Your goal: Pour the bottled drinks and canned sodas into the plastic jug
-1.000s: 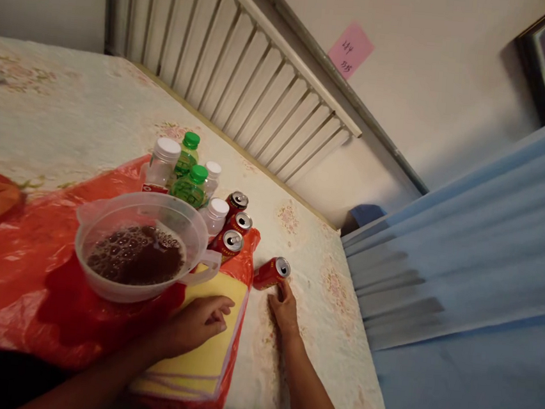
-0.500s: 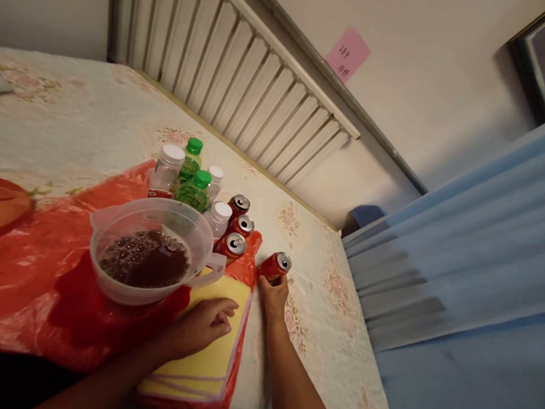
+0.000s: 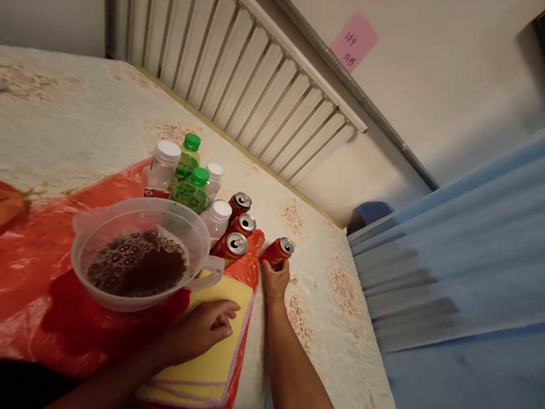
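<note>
Right hand | pinching red can between thumb and fingers | left hand half-curled

Glossy metal can, smooth translucent plastic jug, shiny plastic sheet.

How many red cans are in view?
4: the held can in the right hand; a front can, middle can and back can beside a white-capped bottle. Others could be hidden.

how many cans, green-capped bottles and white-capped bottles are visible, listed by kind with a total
Red cans: 4, one of them in the right hand
Green-capped bottles: 2
White-capped bottles: 3
Total: 9
</note>
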Tool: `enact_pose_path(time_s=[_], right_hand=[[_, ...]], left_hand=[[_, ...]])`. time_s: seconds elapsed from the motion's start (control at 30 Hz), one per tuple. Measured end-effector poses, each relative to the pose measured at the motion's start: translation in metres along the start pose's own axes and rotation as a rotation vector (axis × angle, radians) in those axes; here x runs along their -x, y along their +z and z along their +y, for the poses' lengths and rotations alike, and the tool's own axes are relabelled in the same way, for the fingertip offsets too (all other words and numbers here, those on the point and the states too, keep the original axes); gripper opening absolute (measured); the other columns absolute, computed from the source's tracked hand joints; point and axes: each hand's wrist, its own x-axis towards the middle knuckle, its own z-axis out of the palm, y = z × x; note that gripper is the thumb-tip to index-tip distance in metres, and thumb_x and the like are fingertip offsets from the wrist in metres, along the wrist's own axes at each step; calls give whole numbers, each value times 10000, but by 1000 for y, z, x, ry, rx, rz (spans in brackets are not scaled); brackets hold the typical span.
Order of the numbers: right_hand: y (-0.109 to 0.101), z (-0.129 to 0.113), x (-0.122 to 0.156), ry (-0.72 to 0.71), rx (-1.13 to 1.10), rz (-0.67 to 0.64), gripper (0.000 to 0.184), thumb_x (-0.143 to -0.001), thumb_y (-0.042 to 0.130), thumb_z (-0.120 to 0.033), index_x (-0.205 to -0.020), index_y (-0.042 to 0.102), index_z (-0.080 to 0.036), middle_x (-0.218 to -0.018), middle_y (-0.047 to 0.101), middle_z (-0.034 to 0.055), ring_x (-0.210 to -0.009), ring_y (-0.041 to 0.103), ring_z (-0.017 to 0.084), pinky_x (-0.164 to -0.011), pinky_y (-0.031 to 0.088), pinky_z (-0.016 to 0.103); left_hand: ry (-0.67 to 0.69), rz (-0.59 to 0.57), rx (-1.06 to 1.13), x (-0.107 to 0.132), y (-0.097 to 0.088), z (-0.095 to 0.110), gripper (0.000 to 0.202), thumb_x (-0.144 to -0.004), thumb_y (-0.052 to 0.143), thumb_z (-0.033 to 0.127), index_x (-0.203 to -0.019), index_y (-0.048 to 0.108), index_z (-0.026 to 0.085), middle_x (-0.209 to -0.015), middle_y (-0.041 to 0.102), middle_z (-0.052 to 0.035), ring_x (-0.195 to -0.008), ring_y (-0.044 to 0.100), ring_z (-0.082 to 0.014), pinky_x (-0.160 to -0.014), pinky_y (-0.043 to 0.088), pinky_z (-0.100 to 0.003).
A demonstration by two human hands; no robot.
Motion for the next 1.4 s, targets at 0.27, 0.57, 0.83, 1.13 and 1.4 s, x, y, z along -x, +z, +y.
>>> enact_pose_path(time_s=[0.27,0.57,0.83,1.13,1.4], right_hand=[[-1,3,2,-38,-77,-29,511,-606,737,-334,-1069,618,-153,-950,719,46,-817,645,209,-740,520,306],[2,7,2,-57,-123,-45,577,-611,731,-282,-1155,590,-153,-1000,717,52,-820,648,201,-742,525,303],[1,10,1,-59,-94,-37,528,-612,726,-305,-1105,604,-163,-922,715,22,-793,638,206,-735,522,313],[0,7,2,-61,-77,-42,502,-626,713,-329,-1088,609,-161,-924,708,17,-791,629,194,-742,519,303],[0,5,3,-55,-76,-46,498,-624,708,-326,-1082,609,-159,-923,711,21,-782,629,191,-730,516,294]], left_hand=[[3,-3,3,-1,1,-2,440,-785,538,227,-1216,601,167,-1072,688,-82,-926,644,-195,-860,502,-323],[5,6,10,-1,2,-5,438,-779,547,238,-1206,602,156,-1064,689,-86,-913,648,-195,-848,508,-321],[14,1,4,-2,2,-8,434,-789,539,241,-1212,598,162,-1062,688,-80,-923,648,-190,-854,507,-316],[8,-1,6,0,1,-2,435,-787,538,246,-1210,598,165,-1068,692,-82,-937,648,-199,-868,506,-332],[15,5,5,-1,1,-3,428,-784,537,239,-1198,605,160,-1059,691,-82,-918,646,-192,-856,509,-321]])
